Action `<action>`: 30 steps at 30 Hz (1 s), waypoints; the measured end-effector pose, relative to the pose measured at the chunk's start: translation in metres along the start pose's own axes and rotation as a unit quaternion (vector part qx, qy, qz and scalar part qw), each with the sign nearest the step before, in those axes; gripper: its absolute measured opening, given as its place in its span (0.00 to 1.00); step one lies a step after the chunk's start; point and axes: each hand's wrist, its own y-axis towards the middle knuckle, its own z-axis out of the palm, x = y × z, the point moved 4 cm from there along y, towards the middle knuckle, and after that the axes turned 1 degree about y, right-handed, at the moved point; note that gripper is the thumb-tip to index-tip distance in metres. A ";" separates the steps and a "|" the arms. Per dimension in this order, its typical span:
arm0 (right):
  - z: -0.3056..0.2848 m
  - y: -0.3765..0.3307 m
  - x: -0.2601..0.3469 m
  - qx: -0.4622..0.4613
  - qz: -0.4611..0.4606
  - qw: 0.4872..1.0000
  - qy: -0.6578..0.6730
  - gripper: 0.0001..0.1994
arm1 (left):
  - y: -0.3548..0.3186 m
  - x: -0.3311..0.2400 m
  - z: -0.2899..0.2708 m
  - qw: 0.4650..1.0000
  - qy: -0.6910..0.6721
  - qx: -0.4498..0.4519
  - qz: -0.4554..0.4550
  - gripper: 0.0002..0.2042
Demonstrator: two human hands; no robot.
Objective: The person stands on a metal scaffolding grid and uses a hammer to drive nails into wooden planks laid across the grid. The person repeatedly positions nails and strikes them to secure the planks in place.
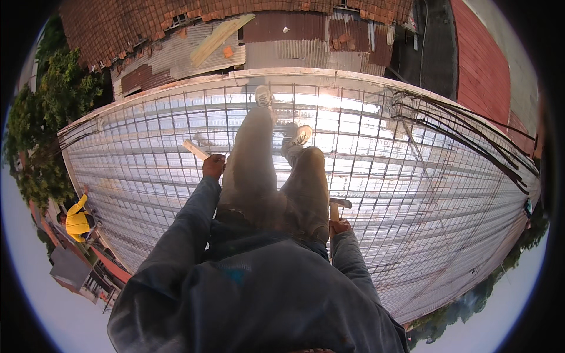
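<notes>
In my left hand (pixel 213 166), out beside my left leg, is a short piece of wood (pixel 195 149) pointing away to the far left. The fingers are wrapped round its near end. By my right thigh, my right hand (pixel 339 226) is closed on a hammer (pixel 341 203). The hammer's dark head is up and its wooden handle runs down through the fist. Both hands hang above a grid of steel reinforcing bars (pixel 200 120) laid over shiny ribbed metal decking (pixel 376 176). My legs stretch ahead over the grid, one shoe farther out than the other.
A pale edge board (pixel 294 72) borders the far side, with rusty corrugated and tiled roofs (pixel 282 35) beyond it. Loose dark bars (pixel 471 132) lie bundled at the right. A person in a yellow top (pixel 77 220) is at the left edge, near trees (pixel 65 88).
</notes>
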 end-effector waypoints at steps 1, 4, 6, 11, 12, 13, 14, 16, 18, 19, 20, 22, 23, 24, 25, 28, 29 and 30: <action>-0.003 0.005 0.005 -0.006 0.001 1.000 0.005 0.11 | -0.010 -0.021 0.004 0.998 -0.043 0.006 -0.036 0.07; 0.001 0.030 0.019 0.011 -0.012 0.997 0.074 0.13 | 0.007 -0.028 0.000 0.998 -0.063 -0.001 -0.027 0.07; 0.001 0.034 0.053 -0.005 -0.035 0.998 0.056 0.14 | 0.028 -0.032 -0.002 0.998 -0.054 -0.004 -0.007 0.06; 0.006 0.039 0.157 -0.087 -0.110 0.990 -0.020 0.18 | 0.086 -0.071 0.006 0.979 -0.204 -0.005 0.008 0.04; 0.004 0.052 0.169 -0.083 -0.094 0.992 -0.010 0.21 | 0.099 -0.076 0.007 0.977 -0.214 0.004 0.000 0.04; 0.003 0.060 0.183 -0.086 -0.088 0.992 -0.002 0.24 | 0.114 -0.082 0.008 0.974 -0.225 0.013 -0.008 0.04; 0.003 0.061 0.207 -0.077 -0.092 0.993 0.021 0.26 | 0.126 -0.093 0.013 0.979 -0.204 0.002 -0.009 0.04; 0.000 0.072 0.252 -0.044 -0.118 0.991 0.053 0.27 | 0.159 -0.111 0.019 0.980 -0.197 0.031 0.026 0.04; -0.006 0.091 0.291 0.019 -0.181 0.981 0.073 0.27 | 0.184 -0.141 0.026 0.988 -0.146 0.036 0.039 0.05; -0.008 0.099 0.312 0.042 -0.193 0.978 0.073 0.28 | 0.200 -0.149 0.031 0.986 -0.160 0.039 0.040 0.05; -0.004 0.101 0.335 0.043 -0.193 0.976 0.090 0.28 | 0.213 -0.163 0.035 0.986 -0.147 0.044 0.059 0.05; 0.001 0.107 0.387 0.049 -0.195 0.976 0.078 0.28 | 0.250 -0.178 0.048 0.985 -0.118 0.057 0.112 0.05; 0.001 0.118 0.411 0.054 -0.199 0.977 0.051 0.28 | 0.274 -0.181 0.057 0.982 -0.100 0.063 0.146 0.05; -0.001 0.139 0.428 0.067 -0.226 0.969 0.077 0.29 | 0.299 -0.191 0.069 0.977 -0.085 0.069 0.184 0.05; -0.004 0.166 0.444 0.044 -0.242 0.969 -0.008 0.31 | 0.324 -0.198 0.083 0.978 -0.061 0.067 0.187 0.06; -0.006 0.236 0.494 -0.015 -0.377 0.919 -0.116 0.34 | 0.380 -0.241 0.127 0.981 0.004 0.059 0.185 0.06; -0.006 0.262 0.514 -0.040 -0.423 0.887 -0.182 0.34 | 0.397 -0.252 0.139 0.982 0.024 0.057 0.177 0.06; 0.003 0.261 0.547 -0.038 -0.432 0.872 -0.228 0.34 | 0.415 -0.257 0.148 0.983 0.045 0.048 0.171 0.06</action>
